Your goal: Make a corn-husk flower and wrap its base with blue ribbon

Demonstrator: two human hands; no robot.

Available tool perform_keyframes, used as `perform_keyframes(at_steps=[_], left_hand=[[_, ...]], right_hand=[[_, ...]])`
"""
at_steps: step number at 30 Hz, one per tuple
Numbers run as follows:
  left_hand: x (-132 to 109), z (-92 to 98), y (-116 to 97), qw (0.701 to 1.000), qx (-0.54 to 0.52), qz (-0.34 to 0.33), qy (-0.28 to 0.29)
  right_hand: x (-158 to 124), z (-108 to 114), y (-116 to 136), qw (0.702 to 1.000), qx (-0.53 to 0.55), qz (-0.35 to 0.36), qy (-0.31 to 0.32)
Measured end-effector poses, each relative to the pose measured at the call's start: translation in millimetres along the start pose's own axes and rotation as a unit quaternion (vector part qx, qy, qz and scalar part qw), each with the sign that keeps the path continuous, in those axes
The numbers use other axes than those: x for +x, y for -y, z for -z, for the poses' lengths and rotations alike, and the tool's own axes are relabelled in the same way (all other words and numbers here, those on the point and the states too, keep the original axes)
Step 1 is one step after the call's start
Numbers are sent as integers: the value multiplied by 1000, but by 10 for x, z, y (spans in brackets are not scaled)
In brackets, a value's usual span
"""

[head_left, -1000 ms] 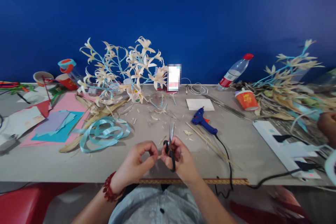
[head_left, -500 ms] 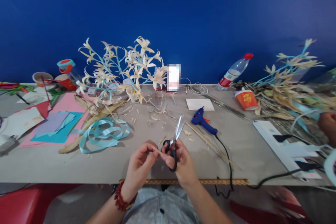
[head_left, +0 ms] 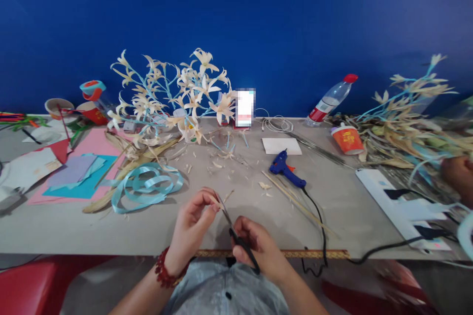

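Near the table's front edge, my left hand [head_left: 197, 214] pinches a small pale strip [head_left: 214, 200] between thumb and fingers. My right hand [head_left: 254, 243] is wrapped round the black handles of the scissors [head_left: 242, 245]. Their blades point up and left, with the tips beside the strip at my left fingertips. Whether the blades touch the strip is too small to tell. Small pale scraps [head_left: 264, 185] lie on the table [head_left: 148, 234] beyond my hands.
Blue ribbon [head_left: 148, 187] and coloured paper [head_left: 74, 172] lie left. Pale flowers [head_left: 203, 83] stand behind. On the right are a blue glue gun [head_left: 286, 170], a power strip [head_left: 388, 206], a tilted bottle [head_left: 330, 101], a red cup [head_left: 347, 140] and another person's hand [head_left: 458, 177].
The scissors have turned from pointing up and right to up and left, their tips now at my left fingertips. My right hand has moved down, away from the left.
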State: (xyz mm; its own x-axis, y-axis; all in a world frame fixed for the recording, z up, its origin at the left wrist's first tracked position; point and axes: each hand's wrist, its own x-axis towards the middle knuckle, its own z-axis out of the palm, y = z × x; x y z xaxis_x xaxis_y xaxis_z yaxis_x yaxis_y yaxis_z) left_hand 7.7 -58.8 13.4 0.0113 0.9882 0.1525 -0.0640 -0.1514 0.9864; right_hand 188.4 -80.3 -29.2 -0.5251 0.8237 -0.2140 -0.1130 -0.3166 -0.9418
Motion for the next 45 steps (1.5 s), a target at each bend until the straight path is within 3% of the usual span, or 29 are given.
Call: perform_keyframes(at_steps=[12,39,45], left_hand=[[-8,16,-17,1000,-2,19,11],[48,109,-81,997,5,68,47],[64,126,-82,995,-11,75,65]], right_hand=[[40,-44,71,999,20,-39,-12],[60,3,21,998,-28,-52,-32],[75,14,18,998,-8,-55,-12]])
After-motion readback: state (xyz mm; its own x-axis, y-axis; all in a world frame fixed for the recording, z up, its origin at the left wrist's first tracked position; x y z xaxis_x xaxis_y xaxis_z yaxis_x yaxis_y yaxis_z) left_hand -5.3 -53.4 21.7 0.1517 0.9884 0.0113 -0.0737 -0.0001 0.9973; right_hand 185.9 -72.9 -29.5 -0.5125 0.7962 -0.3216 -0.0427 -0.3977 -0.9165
